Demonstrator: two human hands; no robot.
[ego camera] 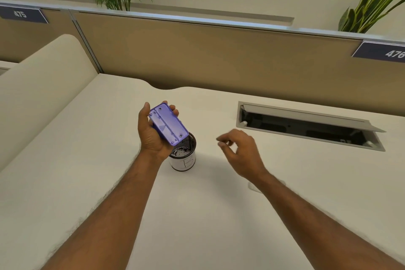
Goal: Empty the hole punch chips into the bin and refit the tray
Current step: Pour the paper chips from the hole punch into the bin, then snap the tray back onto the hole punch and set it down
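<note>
Punch: purple plastic slab, rounded corners, underside up with its tray panel showing, tilted over the bin near the desk's middle
Handling: judged light, rigid and smooth, so somewhat slippery; best gripped by the long edges, leaving the tray panel free
Left hand: grasping the punch, thumb on one long edge, fingertips curled over the far end
Right hand: empty, fingers loosely curled, hovering right of the bin, apart from it
Bin: small black mesh cylinder with a white paper label; pale chips lie inside
Desk: matte cream top, back edge against a tan partition
Tray: whether seated or loosened cannot be told
</note>
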